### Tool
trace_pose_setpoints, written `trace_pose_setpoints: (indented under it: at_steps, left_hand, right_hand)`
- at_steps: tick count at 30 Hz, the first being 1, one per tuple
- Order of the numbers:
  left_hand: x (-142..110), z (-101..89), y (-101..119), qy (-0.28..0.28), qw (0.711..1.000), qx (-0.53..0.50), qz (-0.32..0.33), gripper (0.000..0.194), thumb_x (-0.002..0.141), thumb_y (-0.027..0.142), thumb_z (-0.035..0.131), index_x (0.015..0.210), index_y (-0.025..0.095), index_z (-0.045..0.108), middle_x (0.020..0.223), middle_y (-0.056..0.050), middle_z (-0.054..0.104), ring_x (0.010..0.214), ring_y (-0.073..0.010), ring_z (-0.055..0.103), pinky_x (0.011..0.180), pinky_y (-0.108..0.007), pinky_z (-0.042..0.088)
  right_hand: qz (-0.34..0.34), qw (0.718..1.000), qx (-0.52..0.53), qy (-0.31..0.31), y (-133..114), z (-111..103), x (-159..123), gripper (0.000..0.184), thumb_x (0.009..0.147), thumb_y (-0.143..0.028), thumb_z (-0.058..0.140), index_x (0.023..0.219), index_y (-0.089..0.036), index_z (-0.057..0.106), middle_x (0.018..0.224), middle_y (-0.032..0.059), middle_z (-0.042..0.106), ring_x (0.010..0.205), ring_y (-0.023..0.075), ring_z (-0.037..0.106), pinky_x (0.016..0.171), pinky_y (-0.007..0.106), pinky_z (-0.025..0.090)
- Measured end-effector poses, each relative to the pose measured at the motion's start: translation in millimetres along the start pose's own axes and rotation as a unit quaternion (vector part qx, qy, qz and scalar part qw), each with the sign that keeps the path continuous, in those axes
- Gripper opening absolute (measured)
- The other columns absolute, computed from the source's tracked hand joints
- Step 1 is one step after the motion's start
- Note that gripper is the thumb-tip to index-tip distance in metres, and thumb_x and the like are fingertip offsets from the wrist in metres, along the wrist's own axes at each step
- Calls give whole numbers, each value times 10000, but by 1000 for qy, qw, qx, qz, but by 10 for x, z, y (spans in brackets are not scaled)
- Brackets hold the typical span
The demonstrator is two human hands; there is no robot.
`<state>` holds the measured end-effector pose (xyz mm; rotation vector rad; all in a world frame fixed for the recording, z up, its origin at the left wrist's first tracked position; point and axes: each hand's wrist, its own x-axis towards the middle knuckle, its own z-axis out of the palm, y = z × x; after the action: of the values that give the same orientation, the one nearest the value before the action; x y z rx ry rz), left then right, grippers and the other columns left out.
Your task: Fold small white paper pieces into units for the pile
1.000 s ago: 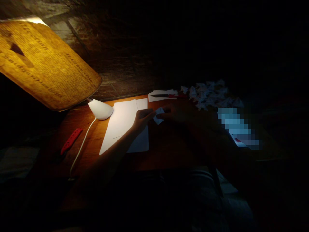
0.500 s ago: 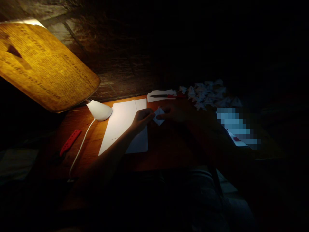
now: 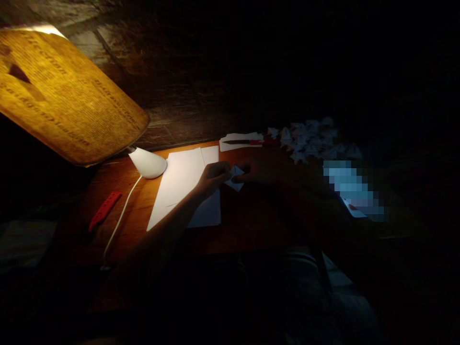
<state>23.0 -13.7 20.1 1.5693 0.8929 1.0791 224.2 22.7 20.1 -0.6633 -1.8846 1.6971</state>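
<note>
A small folded piece of white paper (image 3: 235,178) is pinched between both my hands over a wooden table (image 3: 251,220). My left hand (image 3: 212,176) grips its left side with fingers curled. My right hand (image 3: 258,173), dim in shadow, holds its right side with closed fingers. Under my left hand lie flat white paper sheets (image 3: 183,184).
A white lamp (image 3: 148,163) with a cord (image 3: 118,223) stands at the left under a yellow printed shade (image 3: 61,96). A red cutter (image 3: 105,210) lies left. A knife on paper scraps (image 3: 240,142) and a pile of folded paper pieces (image 3: 312,139) sit at the back. A lit phone (image 3: 354,191) is right.
The folded paper has been pressed lower and smaller between my fingers; my right hand moved slightly left toward my left hand.
</note>
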Motion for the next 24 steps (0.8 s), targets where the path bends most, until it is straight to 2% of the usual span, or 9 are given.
trace_pose_setpoints:
  at_steps: [4, 7, 10, 14, 18, 24]
  left_hand:
    - [-4, -11, -8, 18, 999, -12, -36, 414, 697, 375, 793, 587, 198, 435, 578, 51, 418, 528, -87, 383, 501, -225, 271]
    - [-30, -14, 12, 28, 998, 0, -58, 450, 751, 480, 788, 611, 196, 468, 562, 59, 408, 491, -77, 361, 460, -215, 252]
    - [-55, -10, 51, -4, 998, 32, -54, 501, 784, 579, 797, 645, 176, 532, 587, 44, 460, 518, -80, 418, 463, -207, 281]
    - [-58, -13, 75, -63, 995, 64, -49, 523, 750, 607, 862, 701, 141, 629, 599, 23, 538, 535, -81, 476, 472, -205, 318]
    - [-54, -35, 69, -74, 995, 43, -55, 490, 778, 585, 853, 761, 121, 696, 613, -7, 608, 516, -84, 509, 471, -217, 352]
    - [-71, -58, 44, -84, 992, 13, -89, 442, 730, 524, 885, 720, 129, 688, 575, -10, 611, 465, -91, 520, 436, -221, 334]
  right_hand:
    - [-13, 999, 7, 33, 32, 12, 7, 277, 698, -366, 882, 787, -166, 711, 768, -6, 680, 724, 140, 591, 662, 269, 452]
    - [-11, 998, 13, 53, 48, 7, 10, 286, 710, -378, 877, 792, -170, 699, 769, -3, 674, 728, 148, 587, 662, 272, 454]
    - [-6, 999, 3, 44, 50, -18, 10, 264, 720, -358, 868, 782, -171, 692, 754, -6, 661, 716, 146, 574, 645, 268, 444]
    - [-5, 999, 19, 25, 37, -54, 7, 232, 734, -329, 856, 780, -165, 698, 747, -13, 652, 694, 131, 558, 633, 260, 435]
    - [12, 999, 47, 2, 1, -58, -6, 269, 746, -365, 871, 763, -163, 695, 752, -4, 665, 699, 130, 567, 645, 266, 456]
    - [-20, 999, 49, -12, -28, -13, -20, 270, 772, -382, 864, 777, -164, 705, 757, -3, 671, 711, 135, 585, 652, 272, 470]
